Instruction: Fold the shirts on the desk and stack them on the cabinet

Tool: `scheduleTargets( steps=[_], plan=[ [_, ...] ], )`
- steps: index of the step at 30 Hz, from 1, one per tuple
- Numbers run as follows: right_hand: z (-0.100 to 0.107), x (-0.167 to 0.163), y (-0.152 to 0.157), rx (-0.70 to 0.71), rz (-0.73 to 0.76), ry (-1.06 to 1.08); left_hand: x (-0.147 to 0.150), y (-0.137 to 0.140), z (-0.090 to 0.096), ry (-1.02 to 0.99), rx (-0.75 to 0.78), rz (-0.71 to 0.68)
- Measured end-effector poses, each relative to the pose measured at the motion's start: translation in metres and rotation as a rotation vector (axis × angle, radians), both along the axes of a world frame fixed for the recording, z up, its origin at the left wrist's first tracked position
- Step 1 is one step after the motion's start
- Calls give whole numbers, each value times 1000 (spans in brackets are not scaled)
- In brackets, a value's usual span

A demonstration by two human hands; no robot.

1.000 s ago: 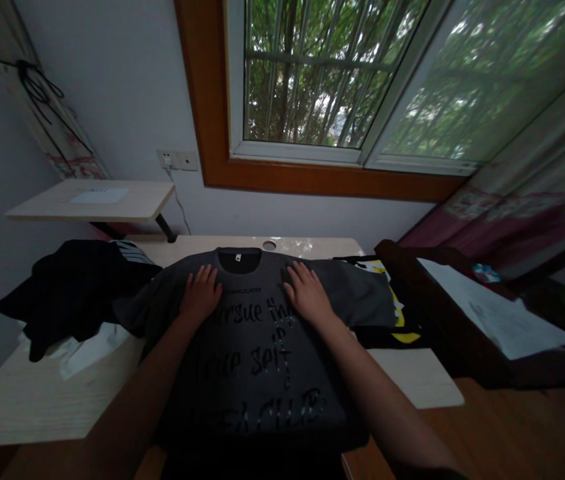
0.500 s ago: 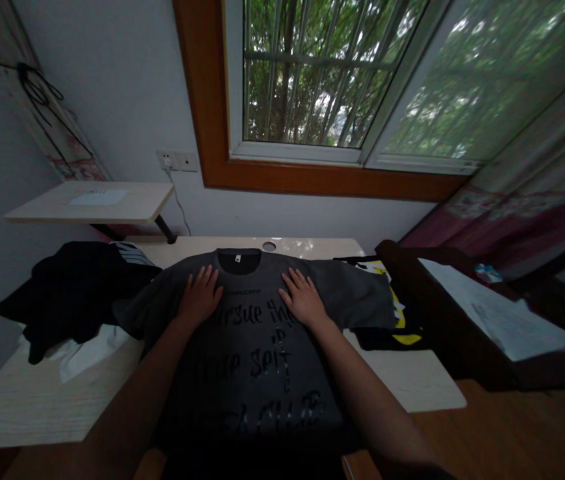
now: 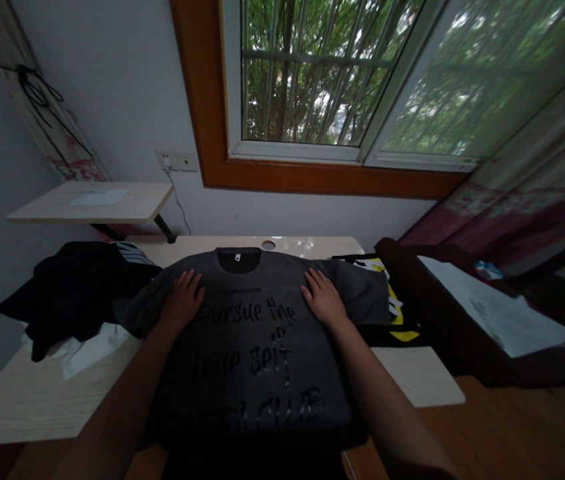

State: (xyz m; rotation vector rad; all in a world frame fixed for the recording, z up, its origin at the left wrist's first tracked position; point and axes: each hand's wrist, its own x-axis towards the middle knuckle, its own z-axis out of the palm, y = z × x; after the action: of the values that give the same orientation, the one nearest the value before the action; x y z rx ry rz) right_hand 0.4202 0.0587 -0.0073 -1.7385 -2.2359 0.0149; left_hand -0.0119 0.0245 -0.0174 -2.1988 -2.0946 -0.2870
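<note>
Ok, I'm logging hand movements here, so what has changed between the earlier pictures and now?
The left hand has moved outward to the left and the right hand outward to the right, uncovering the "Pursue the" print on the grey T-shirt. Nothing was visibly grasped or let go. The shirt stayed spread out; the black clothes and yellow-patterned garment stayed beside it.
</note>
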Motion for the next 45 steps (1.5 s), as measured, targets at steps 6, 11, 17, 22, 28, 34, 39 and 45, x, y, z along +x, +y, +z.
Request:
scheduleTargets(
  steps=[6,11,17,22,28,34,39,45],
  plan=[
    [5,-3,2,92,-57,9,0,3,0,-33,64,4],
    [1,-3,15,120,-129,-37,1,12,4,-53,78,-33],
    [-4,-2,30,127,-157,-48,9,22,10,-52,65,-32],
    [-5,-1,33,124,-161,-48,10,28,10,-106,43,-34],
    [-6,1,34,136,-151,-44,10,5,23,-331,-44,-171],
    [-7,1,33,139,-145,-33,-6,-57,66,-477,195,-156],
    [-6,1,32,145,-145,-29,-66,-88,86,-352,389,128],
    [-6,1,31,152,-144,-25,-126,-90,61,-165,4,91]
  ],
)
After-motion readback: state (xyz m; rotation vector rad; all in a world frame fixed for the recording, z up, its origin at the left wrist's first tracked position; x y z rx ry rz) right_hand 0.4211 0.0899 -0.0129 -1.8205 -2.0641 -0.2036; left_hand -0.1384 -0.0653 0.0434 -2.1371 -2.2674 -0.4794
